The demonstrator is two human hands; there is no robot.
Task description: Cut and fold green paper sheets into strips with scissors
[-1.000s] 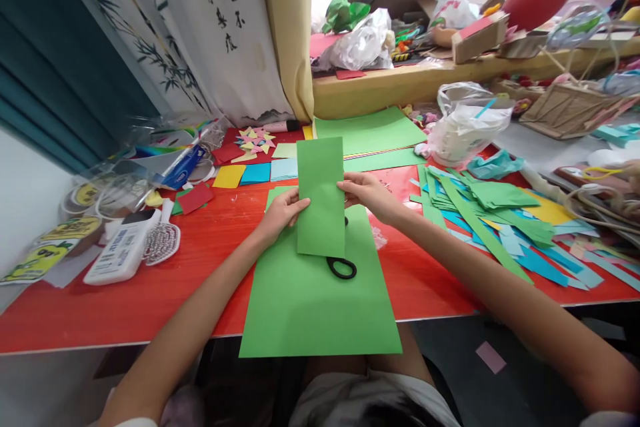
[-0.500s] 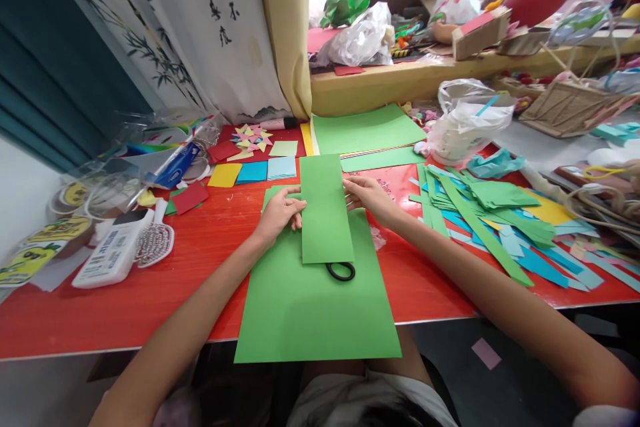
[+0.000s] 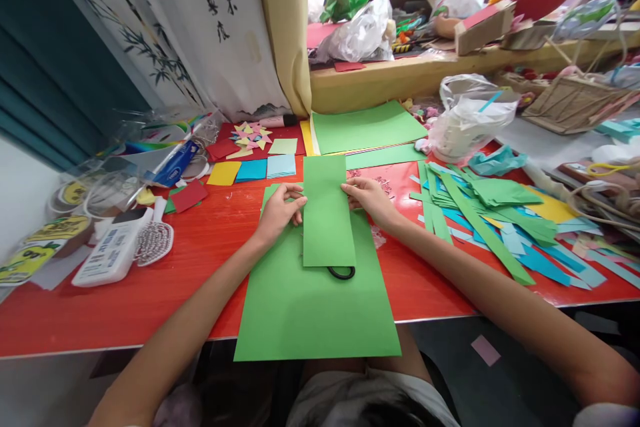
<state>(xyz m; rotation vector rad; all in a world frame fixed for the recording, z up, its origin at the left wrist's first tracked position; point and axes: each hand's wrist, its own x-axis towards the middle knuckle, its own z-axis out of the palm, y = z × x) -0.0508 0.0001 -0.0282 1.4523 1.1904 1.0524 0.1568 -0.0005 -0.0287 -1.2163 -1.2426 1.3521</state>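
An upright strip of green paper (image 3: 329, 213) is held between my two hands, over a large green sheet (image 3: 320, 320) that overhangs the table's front edge. My left hand (image 3: 281, 212) is closed, its thumb at the strip's left edge and its fingers curled behind. On the opposite edge, near the top, my right hand (image 3: 373, 200) pinches the paper between thumb and fingers. A black loop handle (image 3: 342, 273), apparently of scissors, shows below the strip; the rest is hidden beneath it.
Cut green and blue paper strips (image 3: 500, 220) lie at the right. Small coloured squares (image 3: 251, 171) and folded paper stars (image 3: 250, 136) are at the back left, before a stack of green sheets (image 3: 370, 128). A white bottle (image 3: 113, 250) and a hairbrush (image 3: 155, 243) lie at left.
The green strip has shifted slightly down and to the right, covering more of the black loop handle. Both hands keep nearly the same places at its edges.
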